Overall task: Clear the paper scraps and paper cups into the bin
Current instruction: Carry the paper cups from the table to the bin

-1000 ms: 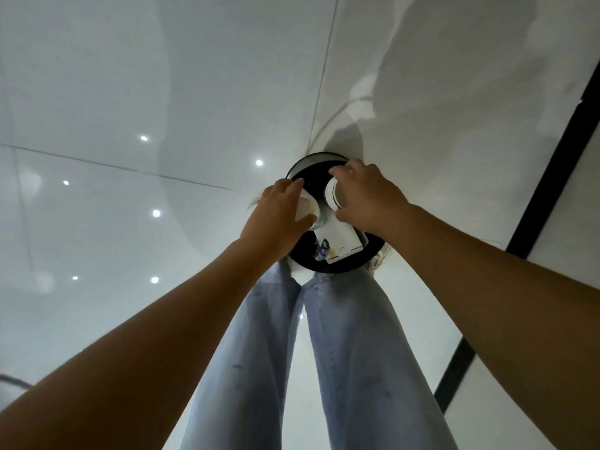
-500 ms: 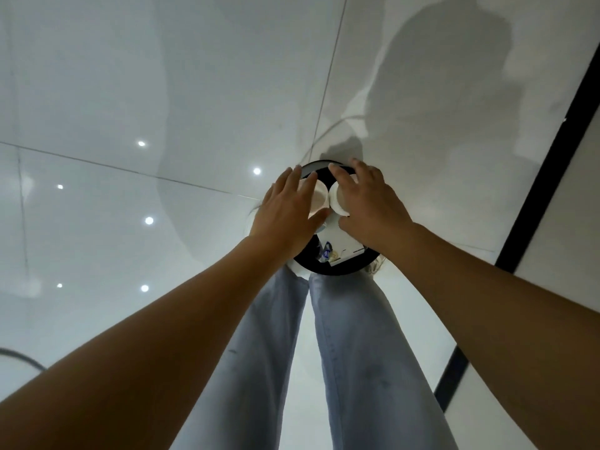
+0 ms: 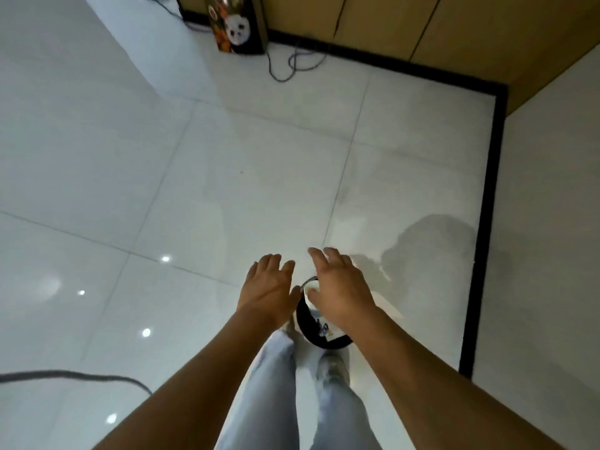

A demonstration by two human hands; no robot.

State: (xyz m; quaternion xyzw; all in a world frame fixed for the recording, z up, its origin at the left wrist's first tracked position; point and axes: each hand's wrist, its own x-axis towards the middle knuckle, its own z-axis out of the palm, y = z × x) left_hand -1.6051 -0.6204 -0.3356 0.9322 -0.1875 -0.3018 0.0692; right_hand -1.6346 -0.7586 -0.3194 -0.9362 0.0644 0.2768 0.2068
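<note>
A round black bin stands on the white tiled floor just in front of my feet. White paper with a small blue mark lies inside it, and a sliver of white cup shows under my right palm. My left hand hovers over the bin's left edge with its fingers spread and nothing in it. My right hand hangs over the bin's mouth, fingers loosely extended, and covers most of the opening.
A gift bag with a panda print leans on the wooden wall at the top, with a loose cable beside it. Another cable runs along the floor at lower left. A black baseboard strip borders the floor on the right.
Both hands held a white cup over the bin; now both have let go and lifted with fingers spread. The view has tilted up to show more floor and the wall.
</note>
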